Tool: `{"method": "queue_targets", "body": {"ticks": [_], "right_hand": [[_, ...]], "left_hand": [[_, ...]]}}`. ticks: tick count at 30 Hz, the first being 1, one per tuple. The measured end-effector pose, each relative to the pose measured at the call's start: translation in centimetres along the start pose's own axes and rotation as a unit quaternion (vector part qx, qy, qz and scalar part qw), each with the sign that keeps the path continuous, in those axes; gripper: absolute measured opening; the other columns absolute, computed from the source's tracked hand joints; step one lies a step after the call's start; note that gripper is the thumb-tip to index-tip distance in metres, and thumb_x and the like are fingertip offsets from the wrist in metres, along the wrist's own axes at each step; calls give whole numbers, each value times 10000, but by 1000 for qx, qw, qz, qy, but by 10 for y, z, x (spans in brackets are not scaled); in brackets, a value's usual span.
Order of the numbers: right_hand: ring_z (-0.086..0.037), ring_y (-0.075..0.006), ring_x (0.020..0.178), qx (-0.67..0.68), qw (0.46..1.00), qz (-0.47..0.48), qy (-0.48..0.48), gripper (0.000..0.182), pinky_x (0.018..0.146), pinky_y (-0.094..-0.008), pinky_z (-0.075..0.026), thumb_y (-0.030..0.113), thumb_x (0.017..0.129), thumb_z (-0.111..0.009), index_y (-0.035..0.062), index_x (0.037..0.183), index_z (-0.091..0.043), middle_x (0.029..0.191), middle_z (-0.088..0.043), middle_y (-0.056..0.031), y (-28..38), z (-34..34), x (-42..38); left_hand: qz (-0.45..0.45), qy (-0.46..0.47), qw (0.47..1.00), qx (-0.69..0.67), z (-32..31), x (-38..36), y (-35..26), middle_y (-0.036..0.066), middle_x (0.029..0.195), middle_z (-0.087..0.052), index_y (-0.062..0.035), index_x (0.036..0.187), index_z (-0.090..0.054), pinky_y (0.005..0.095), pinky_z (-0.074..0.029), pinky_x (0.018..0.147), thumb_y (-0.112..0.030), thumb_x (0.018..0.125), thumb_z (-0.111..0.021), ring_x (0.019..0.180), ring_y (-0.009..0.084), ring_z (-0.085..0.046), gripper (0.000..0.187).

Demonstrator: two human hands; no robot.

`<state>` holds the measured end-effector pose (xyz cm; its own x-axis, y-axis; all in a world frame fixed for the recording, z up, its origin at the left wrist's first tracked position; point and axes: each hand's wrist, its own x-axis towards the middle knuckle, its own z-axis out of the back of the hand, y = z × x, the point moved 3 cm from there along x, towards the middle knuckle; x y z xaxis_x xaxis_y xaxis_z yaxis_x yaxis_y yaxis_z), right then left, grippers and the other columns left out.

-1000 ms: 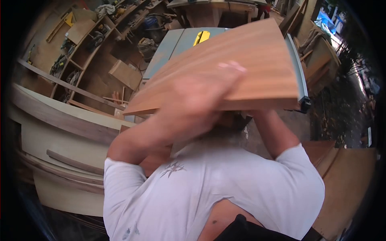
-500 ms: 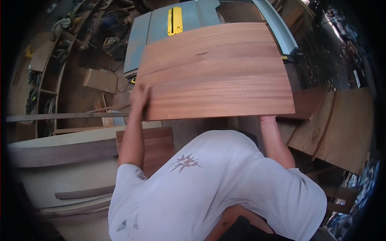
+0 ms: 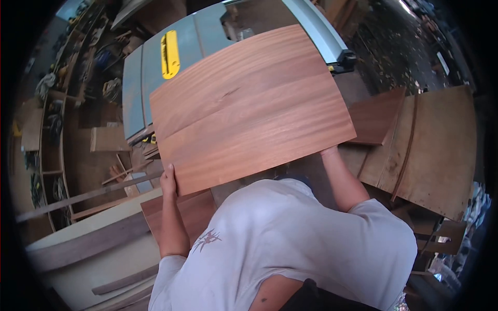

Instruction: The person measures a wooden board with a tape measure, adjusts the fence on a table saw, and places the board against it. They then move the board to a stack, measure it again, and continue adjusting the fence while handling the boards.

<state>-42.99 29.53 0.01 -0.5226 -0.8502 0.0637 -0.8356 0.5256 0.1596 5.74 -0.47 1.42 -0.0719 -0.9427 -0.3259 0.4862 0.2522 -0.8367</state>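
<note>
A wide reddish-brown wooden panel [image 3: 249,109] is held up in front of me, tilted, its far part overlapping the table saw [image 3: 194,41]. At its near left corner, my left hand [image 3: 168,180] grips the edge with the thumb on top. My right hand [image 3: 329,151] supports the near right edge from below, its fingers hidden under the wood. The saw's yellow throat plate [image 3: 169,54] shows beyond the panel's far left side.
A similar panel [image 3: 378,116] lies at the right on large pale boards [image 3: 436,150]. Another brown panel [image 3: 179,213] is beneath my left forearm. Shelving [image 3: 57,150] with tools runs along the left. The saw's fence rail [image 3: 321,31] extends at the far right.
The view has turned, and the panel now appears rotated, its left end lower and nearer. My left hand has shifted down to the near left corner; my right hand keeps its place underneath.
</note>
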Motion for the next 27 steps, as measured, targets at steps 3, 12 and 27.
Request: {"method": "queue_targets", "body": {"ticks": [3,12,27], "right_hand": [[-412,-343,1277,-25,998,16,-52,672,1049,-534,-358,593,919,-356,121,1398,-371,1402,-435,-109,31,20,10],[-434,-343,1256,-81,980,39,-176,640,1040,-530,-372,570,931,-357,118,1382,-389,1378,-459,-107,69,61,24],[-647,-189,859,-690,423,-585,-43,429,707,-313,-548,393,965,-481,59,1232,-528,992,-658,-115,84,73,-6]], "left_hand": [[7,9,1000,-19,-29,-9,-22,59,879,-654,20,926,-657,277,-464,749,-400,913,-593,811,104,-568,425],[6,16,998,54,-73,0,-52,73,962,-657,10,999,-654,275,-461,786,-442,909,-578,863,124,-586,468],[100,113,987,-64,-76,25,-48,45,849,-654,-25,898,-647,275,-473,716,-366,875,-649,761,110,-584,342]]}}
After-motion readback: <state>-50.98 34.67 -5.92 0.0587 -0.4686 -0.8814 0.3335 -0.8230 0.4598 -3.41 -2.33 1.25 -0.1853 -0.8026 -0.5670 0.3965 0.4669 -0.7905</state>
